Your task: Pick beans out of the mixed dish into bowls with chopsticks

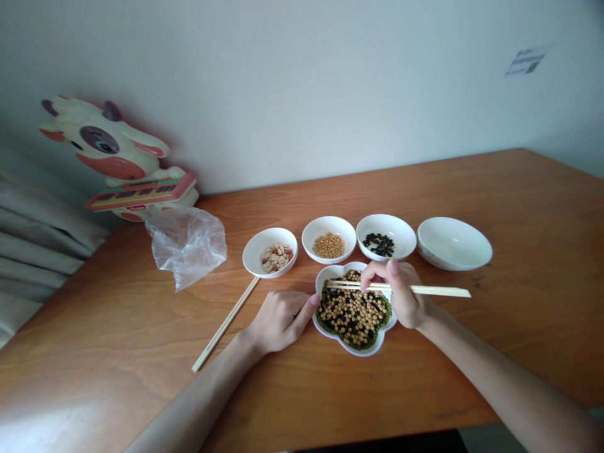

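A flower-shaped dish (369, 350) holds a mix of yellow soybeans (361, 314), black beans and small green beans. My left hand (280, 321) rests on the table at its left side, fingers curled, with the thumb on the rim. Over the dish's right edge, my right hand (406, 294) is closed around a pair of wooden chopsticks (438, 290). Their tips point left and reach down to the beans at the upper left part; whether a bean is between them I cannot tell.
Behind the dish stand white bowls: one with pale and reddish pieces (277, 258), one with soybeans (329, 245), one with black beans (379, 244), and an empty bowl (455, 244). Other chopsticks (226, 322) lie left. Further back are a plastic bag (189, 242) and a cow toy keyboard (136, 195).
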{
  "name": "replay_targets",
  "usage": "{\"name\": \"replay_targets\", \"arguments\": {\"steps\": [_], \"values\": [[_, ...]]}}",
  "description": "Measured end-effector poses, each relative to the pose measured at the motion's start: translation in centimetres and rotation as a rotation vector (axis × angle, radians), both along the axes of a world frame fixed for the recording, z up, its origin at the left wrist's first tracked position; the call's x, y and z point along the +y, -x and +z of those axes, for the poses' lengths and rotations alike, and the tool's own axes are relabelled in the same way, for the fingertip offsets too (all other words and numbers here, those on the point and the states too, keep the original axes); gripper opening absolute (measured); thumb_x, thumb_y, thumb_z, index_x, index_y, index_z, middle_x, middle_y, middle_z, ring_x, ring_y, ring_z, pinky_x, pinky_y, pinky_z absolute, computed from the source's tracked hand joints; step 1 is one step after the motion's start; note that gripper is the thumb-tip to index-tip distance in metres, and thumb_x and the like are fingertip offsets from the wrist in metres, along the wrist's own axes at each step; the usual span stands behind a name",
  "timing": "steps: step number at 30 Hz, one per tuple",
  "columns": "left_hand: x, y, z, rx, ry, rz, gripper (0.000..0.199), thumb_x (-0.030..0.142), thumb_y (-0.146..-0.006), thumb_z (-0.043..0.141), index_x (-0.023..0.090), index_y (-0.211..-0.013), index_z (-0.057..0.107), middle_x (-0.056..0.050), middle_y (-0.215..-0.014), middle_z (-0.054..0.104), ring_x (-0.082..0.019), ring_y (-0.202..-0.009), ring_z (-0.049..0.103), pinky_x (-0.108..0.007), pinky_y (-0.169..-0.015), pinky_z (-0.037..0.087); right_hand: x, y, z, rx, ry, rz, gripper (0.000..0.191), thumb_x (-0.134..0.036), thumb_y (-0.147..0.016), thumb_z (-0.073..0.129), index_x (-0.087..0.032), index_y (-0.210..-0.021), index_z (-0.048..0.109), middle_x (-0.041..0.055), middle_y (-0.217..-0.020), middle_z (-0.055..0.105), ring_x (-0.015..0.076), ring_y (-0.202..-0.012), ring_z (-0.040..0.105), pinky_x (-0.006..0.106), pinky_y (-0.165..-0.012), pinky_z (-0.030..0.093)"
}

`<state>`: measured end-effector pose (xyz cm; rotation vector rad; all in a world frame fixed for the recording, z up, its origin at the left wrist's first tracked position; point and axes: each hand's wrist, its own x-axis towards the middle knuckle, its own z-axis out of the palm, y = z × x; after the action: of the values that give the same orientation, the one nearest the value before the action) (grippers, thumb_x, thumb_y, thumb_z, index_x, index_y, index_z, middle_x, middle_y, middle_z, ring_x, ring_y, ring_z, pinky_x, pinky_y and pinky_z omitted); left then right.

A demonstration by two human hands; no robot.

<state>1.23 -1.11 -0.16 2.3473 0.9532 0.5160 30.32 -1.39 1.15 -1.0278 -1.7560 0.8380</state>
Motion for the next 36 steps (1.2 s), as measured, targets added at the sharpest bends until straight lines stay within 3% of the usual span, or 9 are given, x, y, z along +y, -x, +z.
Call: {"name": "replay_targets", "arguments": {"steps": [26,36], "values": [[-0.06,-0.09,0.35,-0.01,-0.005,0.01,0.048,0.032,-0.115,0.033,0.019,-0.071,0.046,0.0,-0.067,0.052,-0.012,-0.061,0.047,-0.028,-0.064,0.037,0.06,-0.24,-0.01,-0.043,-0.017,0.017,0.08,-0.064,-0.111,0.011,-0.023,-0.075,0.069,0.0026,-0.071,0.068,0.0191,-0.066,0.062,0.034,-0.067,0.045],[-0.03,-0.05,0.17,0.0,-0.006,0.008,0.048,0.033,-0.116,0.032,0.019,-0.072,0.046,0.0,-0.068,0.053,-0.012,-0.062,0.048,-0.028,-0.065,0.037,0.08,-0.21,0.05,-0.025,-0.038,-0.001,0.077,-0.059,-0.113,0.016,-0.022,-0.076,0.072,0.0034,-0.073,0.069,0.0191,-0.07,0.064,0.034,-0.07,0.046]]}}
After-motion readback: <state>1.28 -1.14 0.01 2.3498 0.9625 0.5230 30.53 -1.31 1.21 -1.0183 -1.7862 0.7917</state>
